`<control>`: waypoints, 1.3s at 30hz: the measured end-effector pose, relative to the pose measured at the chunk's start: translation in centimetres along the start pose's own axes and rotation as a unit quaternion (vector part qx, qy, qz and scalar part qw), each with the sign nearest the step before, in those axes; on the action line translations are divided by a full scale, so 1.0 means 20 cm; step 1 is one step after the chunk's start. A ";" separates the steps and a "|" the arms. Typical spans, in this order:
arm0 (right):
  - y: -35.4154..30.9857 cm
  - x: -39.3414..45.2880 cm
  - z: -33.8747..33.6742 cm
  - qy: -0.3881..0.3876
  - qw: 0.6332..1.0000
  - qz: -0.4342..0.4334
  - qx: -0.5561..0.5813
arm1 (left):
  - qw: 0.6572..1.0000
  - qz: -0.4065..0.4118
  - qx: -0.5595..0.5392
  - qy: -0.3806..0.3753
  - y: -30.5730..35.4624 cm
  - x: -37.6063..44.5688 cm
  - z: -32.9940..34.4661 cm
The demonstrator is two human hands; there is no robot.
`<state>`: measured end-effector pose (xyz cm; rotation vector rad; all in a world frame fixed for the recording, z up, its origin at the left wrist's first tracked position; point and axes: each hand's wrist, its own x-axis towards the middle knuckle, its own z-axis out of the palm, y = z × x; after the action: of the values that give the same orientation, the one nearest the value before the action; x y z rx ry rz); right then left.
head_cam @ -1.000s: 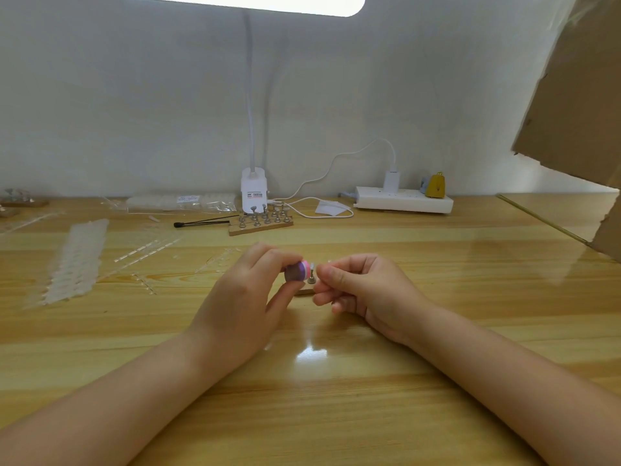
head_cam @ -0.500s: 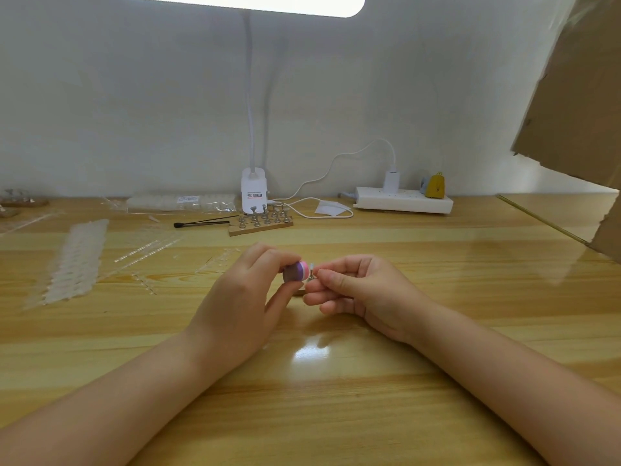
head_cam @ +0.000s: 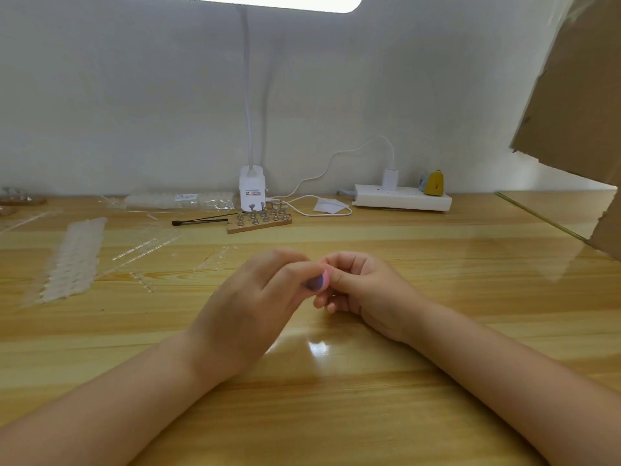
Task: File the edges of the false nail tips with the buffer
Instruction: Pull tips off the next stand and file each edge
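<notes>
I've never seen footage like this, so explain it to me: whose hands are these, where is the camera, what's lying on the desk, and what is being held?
The view comes from a camera worn on a person's head, looking down at their own bare hands over a wooden desk. The left hand grips a small pink and purple buffer. The right hand pinches something against it, hidden by the fingers. Behind lie strips of clear nail tips, a wooden stand with metal holders, a black brush, a lamp base and a power strip.
</notes>
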<state>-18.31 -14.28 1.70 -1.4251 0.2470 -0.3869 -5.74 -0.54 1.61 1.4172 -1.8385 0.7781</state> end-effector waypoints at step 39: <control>-0.03 -0.02 -0.02 -0.075 0.997 0.000 0.008 | 0.994 -0.052 0.060 -0.071 -0.04 0.01 -0.01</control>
<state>-18.91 -14.46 2.22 -1.4313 0.1221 -0.2803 -4.88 -0.69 1.97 1.6708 -1.8324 0.7622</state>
